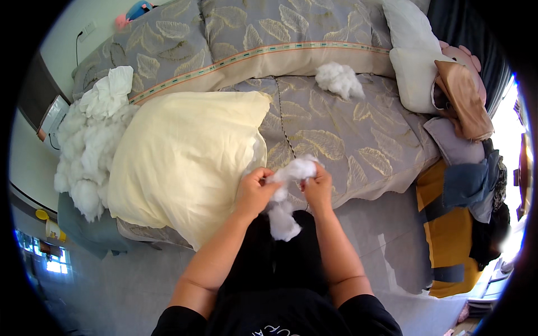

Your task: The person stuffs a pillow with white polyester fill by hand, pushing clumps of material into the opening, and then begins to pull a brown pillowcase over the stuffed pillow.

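Observation:
Between my hands stretches a loose tuft of white fibre stuffing, with part of it hanging down over my lap. My left hand pinches its left side, close to the right edge of a pale yellow pillow cover. On the other side my right hand grips the tuft's right end. The cover lies plump on the sofa seat, and its open edge seems to face my left hand. A separate clump of stuffing rests on the seat further back.
A big heap of white stuffing fills the sofa's left end. Leaf-patterned grey cushions line the back. White pillows and a brown cloth lie at the right end, with a mustard throw and dark clothes nearby.

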`<state>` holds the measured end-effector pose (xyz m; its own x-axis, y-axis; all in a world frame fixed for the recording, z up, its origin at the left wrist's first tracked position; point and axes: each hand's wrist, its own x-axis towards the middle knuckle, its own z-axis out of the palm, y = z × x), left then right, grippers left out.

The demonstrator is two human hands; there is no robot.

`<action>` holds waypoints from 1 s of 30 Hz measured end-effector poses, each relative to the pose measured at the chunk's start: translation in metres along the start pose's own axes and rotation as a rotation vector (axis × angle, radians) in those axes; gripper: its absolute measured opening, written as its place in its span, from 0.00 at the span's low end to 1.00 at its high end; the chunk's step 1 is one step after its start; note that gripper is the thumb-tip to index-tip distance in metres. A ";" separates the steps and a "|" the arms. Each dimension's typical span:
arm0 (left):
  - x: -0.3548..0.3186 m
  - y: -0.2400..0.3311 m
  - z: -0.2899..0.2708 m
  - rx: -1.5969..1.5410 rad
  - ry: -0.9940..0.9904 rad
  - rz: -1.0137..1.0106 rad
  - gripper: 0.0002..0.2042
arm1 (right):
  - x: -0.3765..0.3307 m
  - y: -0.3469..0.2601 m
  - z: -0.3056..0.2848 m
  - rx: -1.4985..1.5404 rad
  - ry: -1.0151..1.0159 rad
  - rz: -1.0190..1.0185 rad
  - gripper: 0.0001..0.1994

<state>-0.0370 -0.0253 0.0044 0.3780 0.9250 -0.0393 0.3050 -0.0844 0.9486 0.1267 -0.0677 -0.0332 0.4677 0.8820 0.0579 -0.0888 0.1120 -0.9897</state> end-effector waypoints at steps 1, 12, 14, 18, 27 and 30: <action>-0.001 -0.002 -0.001 -0.241 0.049 -0.001 0.10 | 0.001 -0.001 -0.004 0.020 0.033 -0.002 0.19; -0.008 -0.014 0.016 -0.450 0.189 0.126 0.11 | -0.047 -0.030 0.026 0.183 -0.399 -0.147 0.28; -0.010 -0.010 0.018 -0.535 0.261 0.096 0.14 | -0.047 -0.032 0.027 0.209 -0.449 -0.156 0.28; -0.023 0.003 0.004 -0.875 -0.047 0.096 0.17 | -0.037 -0.021 0.026 0.152 -0.370 -0.230 0.23; -0.028 0.006 -0.014 -0.880 0.119 -0.025 0.13 | -0.027 -0.013 0.021 0.137 -0.021 -0.115 0.18; -0.027 0.008 -0.019 -0.917 0.065 -0.059 0.15 | -0.018 -0.017 0.015 0.516 -0.014 0.021 0.16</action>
<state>-0.0611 -0.0435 0.0193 0.3257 0.9397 -0.1040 -0.5009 0.2648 0.8240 0.1066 -0.0782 -0.0150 0.4491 0.8924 0.0437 -0.5224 0.3020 -0.7974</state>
